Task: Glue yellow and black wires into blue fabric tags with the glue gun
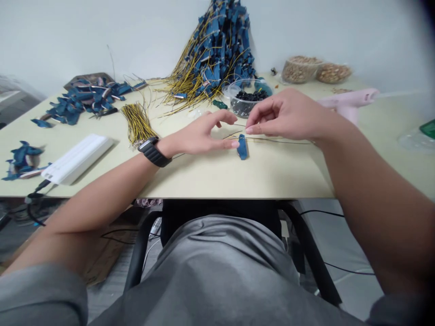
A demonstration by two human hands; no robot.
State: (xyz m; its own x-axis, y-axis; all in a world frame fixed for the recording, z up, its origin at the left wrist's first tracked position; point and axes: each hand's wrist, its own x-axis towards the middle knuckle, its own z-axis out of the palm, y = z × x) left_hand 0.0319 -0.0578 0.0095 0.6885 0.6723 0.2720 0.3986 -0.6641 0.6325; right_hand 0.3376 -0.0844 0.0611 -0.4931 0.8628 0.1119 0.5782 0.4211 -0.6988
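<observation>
A small blue piece (242,147) lies on the table in front of me, with thin black and yellow wires running past its top end. My left hand (204,132), a dark watch on its wrist, is beside it. The left thumb and index finger are apart, and the thumb tip is close to the blue piece's left edge; whether it touches I cannot tell. Just above and right of the piece, my right hand (283,117) pinches a thin dark wire (239,125) between thumb and fingertips. Another dark wire (288,142) stretches right beneath that hand.
Behind stands a tall heap of blue pieces with yellow wires (220,50), beside a clear tub of black parts (243,103). A wire bundle (137,122), loose blue pieces (83,99) and a white box (78,158) lie left. A pink glue gun (353,100) rests right.
</observation>
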